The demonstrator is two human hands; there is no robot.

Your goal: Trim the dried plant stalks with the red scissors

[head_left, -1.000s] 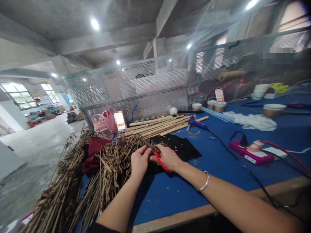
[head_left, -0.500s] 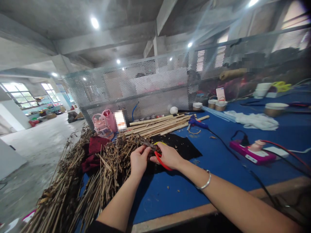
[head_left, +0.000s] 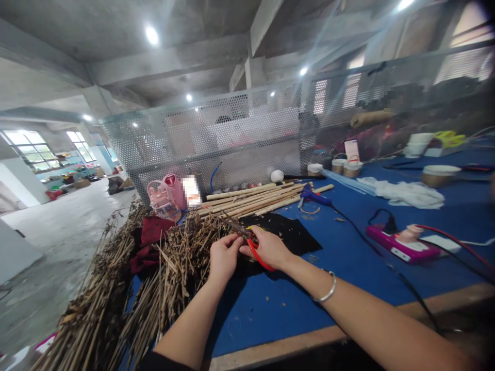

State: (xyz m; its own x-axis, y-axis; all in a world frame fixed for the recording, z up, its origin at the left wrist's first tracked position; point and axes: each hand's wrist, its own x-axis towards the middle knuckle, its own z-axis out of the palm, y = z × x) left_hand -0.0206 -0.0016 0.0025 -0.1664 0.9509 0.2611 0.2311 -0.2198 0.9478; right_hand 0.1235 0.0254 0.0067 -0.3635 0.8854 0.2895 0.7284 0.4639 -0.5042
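My right hand (head_left: 268, 248) is closed around red-handled scissors (head_left: 258, 256), whose dark blades point up and to the left. Close beside the blades, my left hand (head_left: 225, 257) has its thumb and fingers pinched together; what lies between them is too small to make out. A heap of dried plant stems (head_left: 189, 247) lies right by my left hand, with brown, shrivelled heads toward the far end. Under and behind my hands is a black cloth (head_left: 299, 236) sprinkled with small bits.
Peeled sticks (head_left: 255, 200) lie behind the cloth, beside a blue glue gun (head_left: 315, 196). A purple power strip (head_left: 402, 245) with cords sits to the right. Dark red cloth (head_left: 152, 250) and a pink bottle (head_left: 166, 198) are at left. A perforated metal screen (head_left: 212, 139) stands behind.
Both hands stay close together, with only slight shifts. The red scissor handles and blades change angle a little. The other things on the table stay put.
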